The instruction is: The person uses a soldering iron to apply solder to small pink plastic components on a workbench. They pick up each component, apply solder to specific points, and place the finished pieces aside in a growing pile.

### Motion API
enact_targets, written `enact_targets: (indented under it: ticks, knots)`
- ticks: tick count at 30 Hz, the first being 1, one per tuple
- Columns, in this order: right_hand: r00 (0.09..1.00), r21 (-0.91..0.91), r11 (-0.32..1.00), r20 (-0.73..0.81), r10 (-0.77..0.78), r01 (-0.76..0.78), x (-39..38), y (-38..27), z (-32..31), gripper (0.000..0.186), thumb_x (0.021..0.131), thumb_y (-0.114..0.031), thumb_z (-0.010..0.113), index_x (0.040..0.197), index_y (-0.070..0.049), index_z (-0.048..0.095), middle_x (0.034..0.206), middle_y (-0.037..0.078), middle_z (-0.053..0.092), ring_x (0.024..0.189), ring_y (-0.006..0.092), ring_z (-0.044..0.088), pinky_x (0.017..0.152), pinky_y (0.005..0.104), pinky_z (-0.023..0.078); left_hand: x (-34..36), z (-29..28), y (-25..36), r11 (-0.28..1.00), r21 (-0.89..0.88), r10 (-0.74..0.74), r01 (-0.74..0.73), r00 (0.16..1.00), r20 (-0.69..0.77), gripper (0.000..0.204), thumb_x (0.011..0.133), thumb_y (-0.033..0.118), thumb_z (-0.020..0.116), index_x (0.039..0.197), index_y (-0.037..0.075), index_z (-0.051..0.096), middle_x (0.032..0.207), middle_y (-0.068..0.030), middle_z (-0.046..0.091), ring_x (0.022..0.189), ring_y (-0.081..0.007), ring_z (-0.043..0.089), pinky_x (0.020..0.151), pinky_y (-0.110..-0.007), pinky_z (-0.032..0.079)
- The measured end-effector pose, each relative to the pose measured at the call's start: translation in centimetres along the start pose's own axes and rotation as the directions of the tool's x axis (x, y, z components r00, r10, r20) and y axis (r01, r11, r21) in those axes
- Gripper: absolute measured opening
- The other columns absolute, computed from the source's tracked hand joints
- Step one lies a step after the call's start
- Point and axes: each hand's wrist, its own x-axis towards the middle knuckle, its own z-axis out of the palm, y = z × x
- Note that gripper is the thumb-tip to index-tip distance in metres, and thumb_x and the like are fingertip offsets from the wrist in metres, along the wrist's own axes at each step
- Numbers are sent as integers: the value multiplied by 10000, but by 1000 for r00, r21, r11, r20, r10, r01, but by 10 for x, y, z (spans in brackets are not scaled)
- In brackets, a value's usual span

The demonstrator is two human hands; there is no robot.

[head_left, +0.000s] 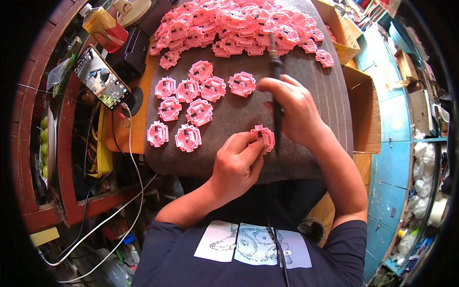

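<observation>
My left hand [237, 161] is closed, its fingertips pinching a pink plastic part [268, 137] at the near side of the dark work surface. The part has a round frame with notched edges and a small dark piece in it. In my right hand [297, 107] is an upright, slim black tool [276, 71] with a thin metal shaft pointing away from me. Its kind is hard to make out, and its tip lies against the pink heap. Left of that hand, one loose pink part [242, 84] sits apart from several similar parts [199, 112].
A big heap of pink parts [229, 26] covers the far end of the board [229, 119]. At left are a propped phone [101, 77] with a cable, a bottle [104, 31] and a black box [130, 52]. Cardboard boxes [366, 112] stand along the right edge.
</observation>
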Motion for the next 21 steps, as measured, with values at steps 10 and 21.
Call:
enact_targets:
  ticks: [10,21]
  knots:
    - [969,-24,987,195,-149,157,35,12,22,500,785,73,640,1271,-43,622,954,149,707,944,411,644,849,496,520,0,2,1,1000,-19,-11,11,1000,-22,213,790,-80,767,989,-15,729,988,-177,695,868,-367,707,772,-426,588]
    - [994,-101,990,30,104,-101,-74,-22,-60,424,821,81,730,1200,-60,601,1005,167,713,881,392,663,909,514,522,16,13,-5,1000,16,1,0,1000,-24,202,819,-62,771,1000,-2,704,993,-155,654,895,-361,678,802,-437,566]
